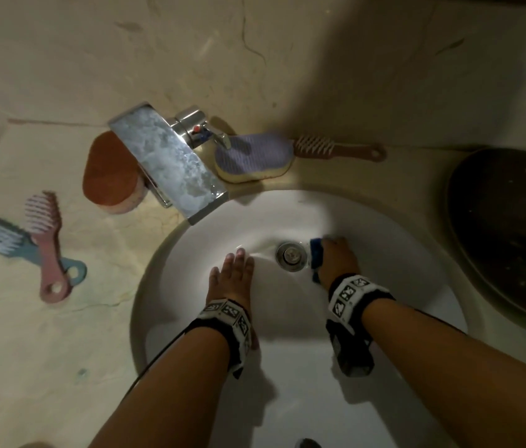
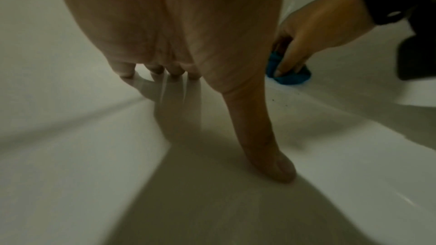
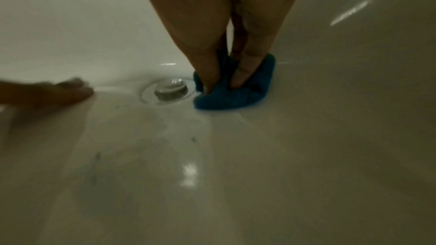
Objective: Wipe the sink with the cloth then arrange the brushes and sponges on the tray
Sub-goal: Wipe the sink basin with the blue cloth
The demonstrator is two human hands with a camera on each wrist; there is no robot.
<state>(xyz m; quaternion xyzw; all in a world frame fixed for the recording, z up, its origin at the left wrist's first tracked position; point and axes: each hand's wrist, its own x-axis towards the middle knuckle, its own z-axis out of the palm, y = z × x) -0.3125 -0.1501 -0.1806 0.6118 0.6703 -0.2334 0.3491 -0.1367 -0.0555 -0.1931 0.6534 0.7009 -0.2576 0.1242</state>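
My right hand (image 1: 336, 258) grips a bunched blue cloth (image 1: 316, 253) and presses it on the bottom of the white sink (image 1: 384, 227), just right of the metal drain (image 1: 290, 255). The right wrist view shows thumb and fingers pinching the cloth (image 3: 231, 94) beside the drain (image 3: 171, 88). My left hand (image 1: 234, 271) lies flat and empty on the basin, left of the drain, fingers straight. On the counter lie an orange sponge (image 1: 111, 176), a purple sponge (image 1: 253, 158), a brown brush (image 1: 339, 148), a pink brush (image 1: 46, 244) and a blue brush (image 1: 12, 244). A dark oval tray (image 1: 514, 234) sits to the right.
A wide chrome faucet (image 1: 171, 160) overhangs the sink's far left rim, between the two sponges. The pink brush lies across the blue one's handle. A beige marble counter (image 1: 45, 350) surrounds the basin and meets the wall behind.
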